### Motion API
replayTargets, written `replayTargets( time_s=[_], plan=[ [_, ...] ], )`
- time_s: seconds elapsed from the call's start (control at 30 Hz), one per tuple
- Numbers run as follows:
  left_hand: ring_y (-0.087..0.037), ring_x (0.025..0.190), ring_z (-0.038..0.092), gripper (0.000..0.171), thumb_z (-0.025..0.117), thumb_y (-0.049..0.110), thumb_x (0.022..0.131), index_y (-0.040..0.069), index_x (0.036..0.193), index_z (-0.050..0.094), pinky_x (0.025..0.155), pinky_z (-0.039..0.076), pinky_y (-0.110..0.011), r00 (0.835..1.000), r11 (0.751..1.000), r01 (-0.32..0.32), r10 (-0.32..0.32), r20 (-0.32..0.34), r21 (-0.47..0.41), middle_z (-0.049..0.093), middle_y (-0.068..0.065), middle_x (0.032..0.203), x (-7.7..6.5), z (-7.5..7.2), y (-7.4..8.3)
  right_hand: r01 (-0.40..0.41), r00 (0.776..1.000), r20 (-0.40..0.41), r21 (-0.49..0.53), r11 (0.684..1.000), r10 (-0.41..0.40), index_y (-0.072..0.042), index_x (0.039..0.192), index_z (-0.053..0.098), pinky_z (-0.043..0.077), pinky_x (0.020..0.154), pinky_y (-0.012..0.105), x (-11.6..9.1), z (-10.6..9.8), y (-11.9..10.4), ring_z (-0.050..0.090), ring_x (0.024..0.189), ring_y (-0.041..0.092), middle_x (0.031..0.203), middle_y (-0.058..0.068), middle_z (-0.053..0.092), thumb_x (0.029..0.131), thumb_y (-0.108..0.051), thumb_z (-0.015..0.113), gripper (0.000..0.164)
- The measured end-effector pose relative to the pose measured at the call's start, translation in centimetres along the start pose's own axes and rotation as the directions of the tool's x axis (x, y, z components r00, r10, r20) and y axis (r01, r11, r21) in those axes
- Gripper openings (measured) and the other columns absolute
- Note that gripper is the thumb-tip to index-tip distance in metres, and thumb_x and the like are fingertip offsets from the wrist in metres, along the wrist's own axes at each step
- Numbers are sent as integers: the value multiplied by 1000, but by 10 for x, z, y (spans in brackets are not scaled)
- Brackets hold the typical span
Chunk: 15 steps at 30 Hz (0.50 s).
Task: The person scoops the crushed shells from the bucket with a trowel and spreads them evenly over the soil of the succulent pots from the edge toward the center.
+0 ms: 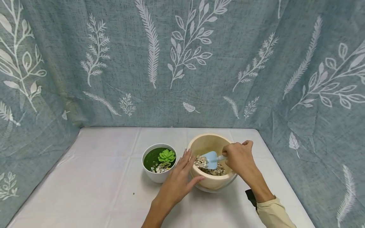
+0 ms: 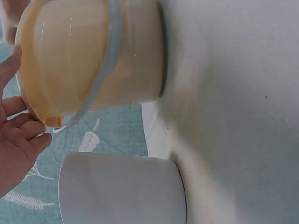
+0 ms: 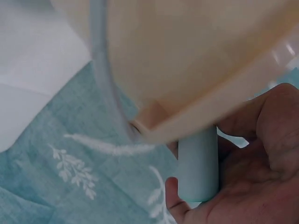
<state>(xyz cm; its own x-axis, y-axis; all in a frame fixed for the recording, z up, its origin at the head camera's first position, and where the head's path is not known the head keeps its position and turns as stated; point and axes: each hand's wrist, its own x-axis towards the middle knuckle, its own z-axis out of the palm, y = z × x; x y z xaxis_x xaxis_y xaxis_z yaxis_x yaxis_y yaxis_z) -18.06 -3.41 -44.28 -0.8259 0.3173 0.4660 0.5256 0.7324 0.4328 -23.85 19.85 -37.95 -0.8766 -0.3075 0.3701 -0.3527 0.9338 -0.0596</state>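
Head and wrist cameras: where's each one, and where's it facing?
Head: on the head, looking forward and down at the bucket and white pot; left hand and right hand show.
Left wrist: worn there, facing their sides; left hand, some right hand show.
Right wrist: worn there, facing bucket and scoop handle; right hand shows.
Head and left wrist share the white pot.

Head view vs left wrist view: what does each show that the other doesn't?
Only head: the green succulent, the light-blue shovel, and pebbles inside the cream bucket.
Only left wrist: the lug under the bucket's rim, and the palm side of the left hand.
Both: bucket, white pot, left hand, leaf-print curtain.
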Motion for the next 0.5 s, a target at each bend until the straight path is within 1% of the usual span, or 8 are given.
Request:
replayTargets(
  time_s=[0.07, 0.1, 0.2, 0.33, 0.43, 0.5],
  plan=[
    [-39, 152, 44, 79, 72, 50, 94, 0, 152, 52, 122, 43, -51, 1000, 1000, 1, -1, -3, -3, 42, -21, 165, -1, 1, 0, -14, 1000, -9, 11, 1000, 14, -16, 63, 70, 28, 78, 49, -1, -5, 0, 49, 55, 14, 58, -4, 65, 81, 3, 79, 27],
    [-40, 152, 44, 79, 71, 51, 95, 0, 152, 52, 121, 43, -51, 1000, 1000, 3, -3, -3, -5, 41, -21, 165, -1, 1, 0, -23, 1000, -8, 20, 1000, 23, -15, 67, 74, 30, 79, 51, -2, -7, 1, 52, 56, 15, 61, -2, 69, 83, 1, 80, 22],
    [-41, 152, 44, 79, 70, 51, 95, 0, 152, 52, 121, 42, -52, 1000, 1000, 12, -12, -1, -8, 41, -20, 166, -1, 1, -1, -62, 998, -2, 55, 997, 62, -12, 75, 79, 33, 84, 57, -5, -13, 3, 61, 62, 20, 69, 2, 75, 87, -3, 79, 15],
    [-40, 152, 43, 79, 70, 51, 95, 1, 153, 52, 122, 41, -52, 1000, 1000, 23, -23, 5, -21, 40, -19, 167, -2, 1, -1, -118, 993, 1, 116, 986, 119, -10, 85, 83, 35, 91, 65, -9, -23, 8, 68, 71, 28, 78, 6, 79, 91, -6, 77, 9],
    [-38, 153, 42, 80, 71, 51, 95, -1, 152, 52, 123, 41, -51, 1000, 999, 26, -26, 2, -39, 38, -19, 168, -2, 2, -2, -152, 988, 5, 155, 976, 153, -8, 90, 84, 34, 91, 65, -13, -33, 11, 66, 72, 31, 81, 9, 80, 93, -7, 75, 9],
    [-37, 154, 42, 80, 71, 51, 95, -1, 153, 51, 122, 41, -49, 1000, 998, 25, -25, -4, -53, 37, -18, 168, -2, 3, -2, -170, 985, 3, 174, 970, 173, -7, 92, 84, 34, 89, 63, -15, -41, 11, 65, 71, 30, 82, 10, 80, 93, -6, 74, 10]
  ],
)
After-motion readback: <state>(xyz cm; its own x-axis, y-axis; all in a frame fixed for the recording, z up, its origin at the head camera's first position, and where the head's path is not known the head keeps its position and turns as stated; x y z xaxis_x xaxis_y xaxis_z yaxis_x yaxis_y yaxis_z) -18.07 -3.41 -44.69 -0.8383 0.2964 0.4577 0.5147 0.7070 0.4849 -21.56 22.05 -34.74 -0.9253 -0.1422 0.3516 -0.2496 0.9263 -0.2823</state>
